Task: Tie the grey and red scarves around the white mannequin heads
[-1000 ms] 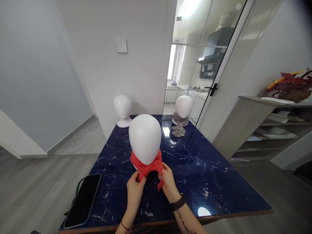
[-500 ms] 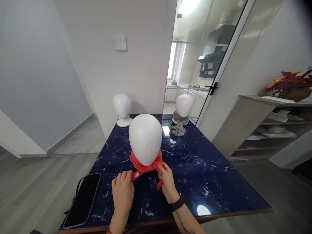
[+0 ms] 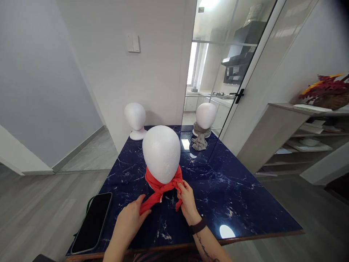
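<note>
A white foam mannequin head (image 3: 161, 153) stands near the middle of the table, tilted slightly toward me. Around its neck lies a red scarf (image 3: 152, 180), crossed or knotted at the front with two tails. The left tail lies in my left hand (image 3: 132, 214), between the thumb and the fingers. My right hand (image 3: 188, 200), with a dark band on the wrist, pinches the scarf's right side just beside the knot, and the right tail hangs below the fingers. The neck's base is mostly hidden by the scarf.
The dark blue marbled table (image 3: 231, 196) carries a phone (image 3: 92, 222) at its left edge. At the back stand a bare white foam head (image 3: 135, 118) and another foam head (image 3: 206, 115) wearing a grey scarf (image 3: 200, 142). A glass door (image 3: 215, 69) and shelves (image 3: 305, 134) are beyond.
My left hand has moved left and toward me, drawing the scarf's left tail out longer, its grip now turned with the thumb below. My right hand keeps its hold almost in place.
</note>
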Tool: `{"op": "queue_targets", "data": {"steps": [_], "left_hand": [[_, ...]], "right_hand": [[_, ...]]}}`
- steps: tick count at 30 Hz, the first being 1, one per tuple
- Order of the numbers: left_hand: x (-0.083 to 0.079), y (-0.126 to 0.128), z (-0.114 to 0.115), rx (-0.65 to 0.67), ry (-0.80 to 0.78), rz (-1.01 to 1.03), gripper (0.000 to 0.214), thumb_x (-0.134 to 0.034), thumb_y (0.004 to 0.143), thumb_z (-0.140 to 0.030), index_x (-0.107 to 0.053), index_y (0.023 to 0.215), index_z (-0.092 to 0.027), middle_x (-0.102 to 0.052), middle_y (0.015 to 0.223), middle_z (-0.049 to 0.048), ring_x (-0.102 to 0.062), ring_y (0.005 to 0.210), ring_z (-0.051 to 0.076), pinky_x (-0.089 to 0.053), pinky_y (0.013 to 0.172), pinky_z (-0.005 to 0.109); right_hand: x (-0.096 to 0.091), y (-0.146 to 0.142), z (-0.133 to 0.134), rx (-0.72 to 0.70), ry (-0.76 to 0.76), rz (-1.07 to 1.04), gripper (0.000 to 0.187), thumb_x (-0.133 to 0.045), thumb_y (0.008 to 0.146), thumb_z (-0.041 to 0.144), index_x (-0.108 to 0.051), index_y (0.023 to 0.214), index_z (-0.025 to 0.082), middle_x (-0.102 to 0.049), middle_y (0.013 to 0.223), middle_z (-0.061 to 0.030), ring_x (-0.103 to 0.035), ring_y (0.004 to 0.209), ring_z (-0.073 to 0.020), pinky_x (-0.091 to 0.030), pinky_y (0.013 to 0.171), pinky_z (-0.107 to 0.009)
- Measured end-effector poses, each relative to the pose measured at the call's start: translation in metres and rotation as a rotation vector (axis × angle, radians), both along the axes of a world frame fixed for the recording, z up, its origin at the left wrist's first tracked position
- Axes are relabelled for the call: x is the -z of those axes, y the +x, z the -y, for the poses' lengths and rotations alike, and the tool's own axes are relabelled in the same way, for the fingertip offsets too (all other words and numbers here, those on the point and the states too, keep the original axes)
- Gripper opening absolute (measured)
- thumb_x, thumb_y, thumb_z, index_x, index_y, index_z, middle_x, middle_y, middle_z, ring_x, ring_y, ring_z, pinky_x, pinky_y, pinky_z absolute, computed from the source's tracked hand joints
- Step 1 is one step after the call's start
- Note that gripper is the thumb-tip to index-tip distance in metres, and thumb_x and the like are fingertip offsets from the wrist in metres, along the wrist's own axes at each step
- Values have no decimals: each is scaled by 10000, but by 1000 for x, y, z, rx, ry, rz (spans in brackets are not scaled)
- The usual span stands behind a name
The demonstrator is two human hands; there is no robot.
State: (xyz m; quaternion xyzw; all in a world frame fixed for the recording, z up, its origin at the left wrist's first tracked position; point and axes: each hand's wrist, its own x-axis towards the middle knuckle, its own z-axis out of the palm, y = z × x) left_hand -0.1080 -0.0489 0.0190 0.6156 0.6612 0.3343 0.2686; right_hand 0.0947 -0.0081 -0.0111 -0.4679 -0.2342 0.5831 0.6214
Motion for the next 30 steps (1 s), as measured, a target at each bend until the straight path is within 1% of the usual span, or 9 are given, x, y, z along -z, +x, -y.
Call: {"op": "queue_targets", "data": {"steps": [4, 6, 9, 11, 18, 21, 24, 26, 30], "left_hand": [[2, 13, -5, 99, 77, 132, 470, -758, 552, -385, -680, 989, -230, -692, 1009, 99, -628, 916, 281, -435, 816, 340], [9, 26, -13, 60, 78, 167, 359, -704, 622, -375, -681, 941, -213, -702, 904, 93, -636, 829, 264, -439, 738, 320], [23, 42, -24, 37, 3, 132, 187, -632, 685, -289, -668, 844, -198, -655, 646, 36, -581, 582, 197, -363, 576, 256], [29, 46, -29, 47, -14, 85, 117, -587, 713, -244, -666, 786, -198, -635, 599, 26, -549, 536, 173, -314, 551, 240], [21, 33, -33, -47, -4, -57, 169, -538, 759, -276, -626, 636, -200, -630, 585, 44, -539, 542, 171, -274, 542, 241], [18, 30, -34, -90, -22, -143, 185, -532, 762, -286, -616, 621, -199, -613, 573, 43, -536, 544, 171, -261, 534, 240], [20, 34, -34, -86, -8, -50, 171, -573, 721, -281, -620, 586, -187, -594, 539, 31, -516, 527, 163, -276, 534, 239], [23, 41, -32, 2, -23, 118, 203, -597, 709, -320, -636, 582, -167, -596, 535, 28, -508, 529, 157, -302, 534, 236], [29, 59, -29, 155, -91, 441, 318, -597, 717, -422, -654, 636, -120, -618, 584, 40, -494, 536, 141, -342, 524, 232]], "right_hand": [[5, -3, 7, 40, -48, 84, 445, -694, 615, 500, -447, 844, 209, -371, 503, 111, -229, 389, -41, -155, 384, -187], [2, -5, 15, 14, -1, 218, 413, -678, 656, 510, -459, 826, 204, -393, 523, 96, -270, 414, -51, -183, 392, -188], [-9, -1, 22, -147, 214, 443, 301, -618, 762, 462, -532, 783, 174, -457, 581, 55, -353, 493, -66, -273, 455, -195], [-17, 6, 19, -178, 306, 525, 282, -569, 810, 445, -558, 768, 166, -469, 588, 45, -380, 519, -73, -301, 486, -199], [-24, 37, -26, -84, 283, 441, 337, -532, 804, 522, -525, 809, 185, -539, 602, 43, -426, 412, -72, -318, 431, -206], [-28, 39, -33, -48, 296, 425, 327, -544, 797, 511, -524, 813, 185, -571, 647, 27, -445, 421, -76, -341, 443, -211], [-36, 34, -21, 5, 313, 466, 286, -497, 838, 475, -533, 832, 191, -576, 663, 20, -422, 421, -79, -332, 442, -218], [-41, 27, -2, 18, 340, 546, 258, -469, 866, 434, -553, 853, 191, -558, 646, 20, -416, 446, -85, -340, 467, -222], [-36, 5, 42, -125, 469, 826, 153, -467, 891, 290, -587, 861, 200, -573, 772, -17, -529, 682, -130, -417, 650, -235]]}}
